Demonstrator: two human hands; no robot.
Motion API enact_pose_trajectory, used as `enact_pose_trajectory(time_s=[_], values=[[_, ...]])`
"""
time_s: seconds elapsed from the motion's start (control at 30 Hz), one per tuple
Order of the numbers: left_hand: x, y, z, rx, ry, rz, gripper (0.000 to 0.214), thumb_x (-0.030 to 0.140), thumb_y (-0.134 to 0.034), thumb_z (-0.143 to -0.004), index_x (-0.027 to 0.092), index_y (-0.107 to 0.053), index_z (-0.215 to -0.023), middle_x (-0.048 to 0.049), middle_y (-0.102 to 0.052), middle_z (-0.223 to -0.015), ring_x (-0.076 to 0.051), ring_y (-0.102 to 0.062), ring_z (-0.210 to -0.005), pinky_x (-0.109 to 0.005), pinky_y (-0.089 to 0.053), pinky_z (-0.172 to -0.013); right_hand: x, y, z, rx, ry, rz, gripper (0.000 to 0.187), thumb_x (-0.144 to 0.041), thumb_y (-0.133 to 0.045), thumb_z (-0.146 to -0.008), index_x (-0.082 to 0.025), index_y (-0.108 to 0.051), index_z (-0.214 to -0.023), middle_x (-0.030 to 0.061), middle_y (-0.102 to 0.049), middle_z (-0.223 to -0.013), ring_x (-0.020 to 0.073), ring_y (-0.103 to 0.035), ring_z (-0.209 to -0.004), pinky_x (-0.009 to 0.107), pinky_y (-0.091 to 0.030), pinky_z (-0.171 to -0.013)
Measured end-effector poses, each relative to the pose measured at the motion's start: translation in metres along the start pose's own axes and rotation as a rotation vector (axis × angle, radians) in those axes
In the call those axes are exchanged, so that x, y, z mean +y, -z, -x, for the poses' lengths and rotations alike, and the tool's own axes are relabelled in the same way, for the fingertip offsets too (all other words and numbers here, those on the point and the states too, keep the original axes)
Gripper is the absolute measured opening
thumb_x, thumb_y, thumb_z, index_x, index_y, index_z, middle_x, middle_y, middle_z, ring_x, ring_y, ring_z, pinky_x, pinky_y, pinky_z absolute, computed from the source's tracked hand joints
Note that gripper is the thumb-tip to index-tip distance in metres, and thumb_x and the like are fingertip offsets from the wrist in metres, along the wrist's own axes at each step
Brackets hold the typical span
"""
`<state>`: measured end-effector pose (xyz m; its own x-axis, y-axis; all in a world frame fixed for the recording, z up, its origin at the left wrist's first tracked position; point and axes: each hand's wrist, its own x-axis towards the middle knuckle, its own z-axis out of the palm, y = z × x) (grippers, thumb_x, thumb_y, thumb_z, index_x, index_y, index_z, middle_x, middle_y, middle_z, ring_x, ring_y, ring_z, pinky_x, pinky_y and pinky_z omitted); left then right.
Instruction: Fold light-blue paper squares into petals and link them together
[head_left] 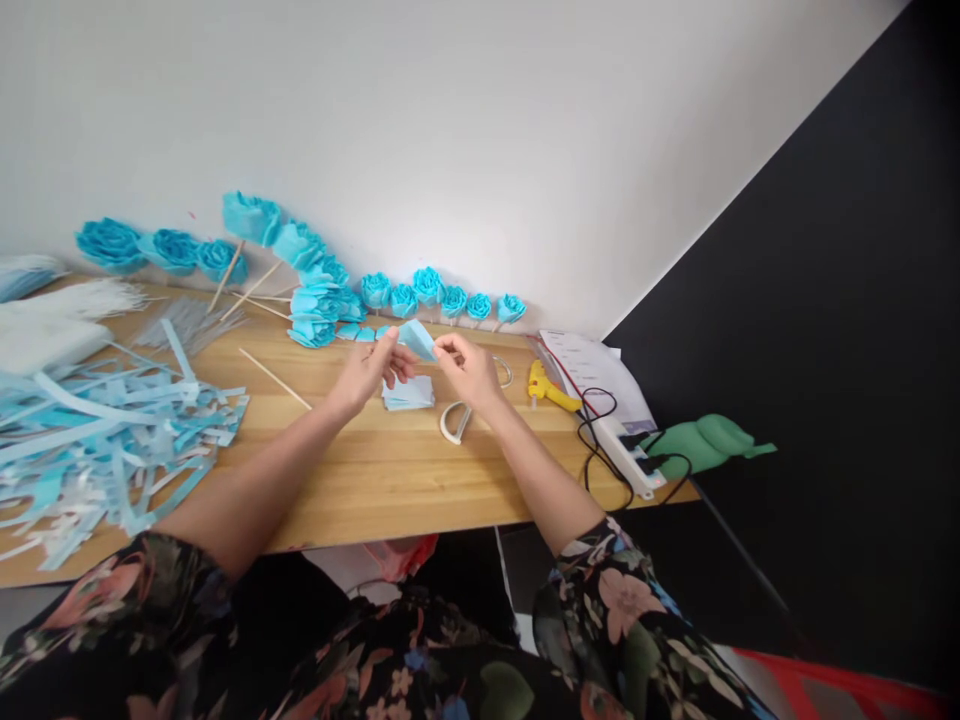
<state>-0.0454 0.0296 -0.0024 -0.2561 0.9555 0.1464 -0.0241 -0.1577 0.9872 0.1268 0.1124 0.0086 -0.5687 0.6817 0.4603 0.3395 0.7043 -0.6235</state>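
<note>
Left hand (375,368) above the worktop (360,495), mid-length, nearer the back edge; thumb and fingers parted, thumb by the left side of a light-blue paper piece (419,340). Cannot tell whether it touches. Right hand (466,370) pinches the piece's right end; the hands are apart, paper raised between them.

Left to right: heap of blue and white paper strips (112,440) over the front-left corner, pale bundle (56,345) behind. Blue paper roses (319,300) along the back edge, from left to past the middle, some on thin sticks. Loose stick (275,379) on bare wood, left of the left arm. Small stack of pale-blue paper (409,394) lying below the hands. White looped tool (452,425) partly hidden by the right hand. Yellow glue gun (553,387) farther right, printed sheets (596,365) behind it. White power strip (621,452) with black cords near the right end; green object (701,444) just beside it.
</note>
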Motion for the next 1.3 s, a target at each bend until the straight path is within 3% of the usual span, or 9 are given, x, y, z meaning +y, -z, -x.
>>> enact_pose_trajectory(time_s=[0.07,0.13,0.23,0.3,0.4,0.53,0.83,1.13,1.3], values=[[0.001,-0.004,0.002,-0.102,0.128,0.082,0.071,0.082,-0.048,-0.08,0.014,-0.068,-0.077,-0.0135,-0.071,-0.07,-0.022,-0.068,-0.063,-0.029,-0.048,-0.051,-0.003,0.0,0.007,0.025,0.126,0.085,0.018,-0.03,-0.053,-0.095,-0.022,-0.069,-0.096,0.0042,-0.074,-0.099,0.0186,-0.065,-0.094,0.031,-0.049,-0.084],[-0.001,-0.005,0.002,-0.153,0.22,0.163,0.067,0.08,-0.057,-0.076,0.014,-0.068,-0.08,-0.0134,-0.072,-0.073,-0.024,-0.07,-0.068,-0.03,-0.051,-0.053,-0.006,0.001,0.013,-0.01,0.263,0.16,0.019,-0.027,-0.052,-0.096,-0.023,-0.07,-0.095,0.007,-0.074,-0.109,0.0212,-0.063,-0.107,0.036,-0.048,-0.095],[-0.005,-0.005,0.001,-0.138,0.222,0.211,0.047,0.057,-0.08,-0.066,0.014,-0.069,-0.081,-0.0109,-0.073,-0.074,-0.021,-0.069,-0.066,-0.029,-0.051,-0.056,-0.005,0.0,0.019,-0.025,0.337,0.177,0.022,-0.023,-0.05,-0.097,-0.024,-0.072,-0.1,0.0082,-0.071,-0.121,0.0225,-0.061,-0.115,0.04,-0.047,-0.103],[-0.007,-0.005,0.0,-0.108,0.183,0.224,0.04,0.045,-0.084,-0.063,0.013,-0.069,-0.081,-0.0106,-0.074,-0.075,-0.018,-0.066,-0.061,-0.027,-0.048,-0.054,-0.001,0.0,0.02,0.042,0.296,0.11,0.025,-0.022,-0.049,-0.097,-0.024,-0.07,-0.11,0.0087,-0.069,-0.128,0.022,-0.06,-0.12,0.041,-0.047,-0.105],[-0.006,-0.005,0.001,-0.083,0.146,0.279,0.037,0.043,-0.081,-0.068,0.012,-0.069,-0.083,-0.011,-0.075,-0.075,-0.015,-0.062,-0.057,-0.026,-0.044,-0.051,0.006,-0.001,0.019,0.13,0.162,-0.064,0.03,-0.023,-0.047,-0.096,-0.023,-0.065,-0.12,0.0095,-0.069,-0.127,0.0204,-0.063,-0.119,0.037,-0.053,-0.098],[-0.002,-0.008,0.004,-0.094,0.139,0.325,0.035,0.044,-0.078,-0.072,0.012,-0.068,-0.081,-0.0095,-0.073,-0.073,-0.013,-0.059,-0.054,-0.025,-0.041,-0.05,0.01,-0.003,0.018,0.115,0.029,-0.234,0.031,-0.025,-0.049,-0.094,-0.023,-0.061,-0.122,0.0082,-0.071,-0.123,0.0194,-0.066,-0.116,0.034,-0.056,-0.094],[-0.003,-0.013,0.009,-0.172,0.16,0.254,0.035,0.049,-0.075,-0.075,0.014,-0.069,-0.077,-0.0065,-0.069,-0.07,-0.012,-0.055,-0.054,-0.026,-0.04,-0.051,0.008,0.003,0.017,0.087,0.151,-0.139,0.017,-0.032,-0.058,-0.093,-0.024,-0.073,-0.096,0.0048,-0.074,-0.104,0.0186,-0.067,-0.099,0.033,-0.054,-0.088],[-0.008,-0.01,0.003,0.069,0.056,0.079,0.032,0.045,-0.076,-0.07,0.016,-0.065,-0.064,-0.0008,-0.057,-0.056,-0.01,-0.045,-0.049,-0.026,-0.034,-0.049,0.009,0.002,0.016,0.049,0.135,-0.161,0.018,-0.036,-0.061,-0.092,-0.023,-0.073,-0.09,0.0052,-0.075,-0.103,0.0188,-0.068,-0.097,0.034,-0.052,-0.091],[-0.008,-0.01,0.004,0.069,0.07,0.054,0.033,0.048,-0.074,-0.071,0.015,-0.067,-0.067,-0.0031,-0.062,-0.059,-0.011,-0.047,-0.05,-0.026,-0.036,-0.049,0.01,0.0,0.018,0.034,0.007,-0.201,0.023,-0.042,-0.061,-0.09,-0.022,-0.072,-0.09,0.0031,-0.075,-0.097,0.017,-0.067,-0.087,0.031,-0.052,-0.087]])
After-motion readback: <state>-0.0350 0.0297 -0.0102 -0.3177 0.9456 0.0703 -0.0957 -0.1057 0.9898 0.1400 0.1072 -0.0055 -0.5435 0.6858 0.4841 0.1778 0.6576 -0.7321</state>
